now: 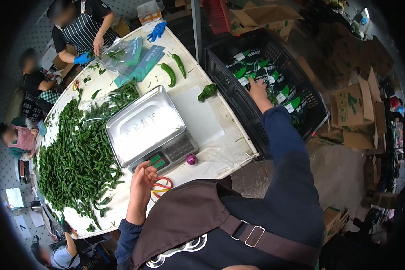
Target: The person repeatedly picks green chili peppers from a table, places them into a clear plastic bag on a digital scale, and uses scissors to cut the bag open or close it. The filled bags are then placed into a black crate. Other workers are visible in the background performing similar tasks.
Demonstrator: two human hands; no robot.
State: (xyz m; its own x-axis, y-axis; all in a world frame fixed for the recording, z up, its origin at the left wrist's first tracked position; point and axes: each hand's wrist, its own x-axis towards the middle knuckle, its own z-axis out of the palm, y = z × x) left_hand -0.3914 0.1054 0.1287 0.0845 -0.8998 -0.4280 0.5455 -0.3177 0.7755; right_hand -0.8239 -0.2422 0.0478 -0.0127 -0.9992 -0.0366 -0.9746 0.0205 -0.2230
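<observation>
My right hand (258,91) reaches into a black plastic crate (236,98) and touches the labelled bags of green peppers (273,77) lying there; whether its fingers grip one is hard to tell. Palm up and fingers loosely curled, my left hand (143,174) is held near the display of a digital scale (180,148), holding nothing. The scale's steel pan (145,125) bears no peppers. Red and yellow scissors (163,185) lie beside my left hand, partly hidden by my apron. A large heap of small green peppers (77,155) covers the table left of the scale.
A purple ball-like object (191,159) sits by the scale. Two long peppers (168,75), a blue glove (157,31) and printed bags (145,62) lie on the white table (236,135). Across it a person (82,30) handles a clear bag. Cardboard boxes (354,104) stand beyond the crate.
</observation>
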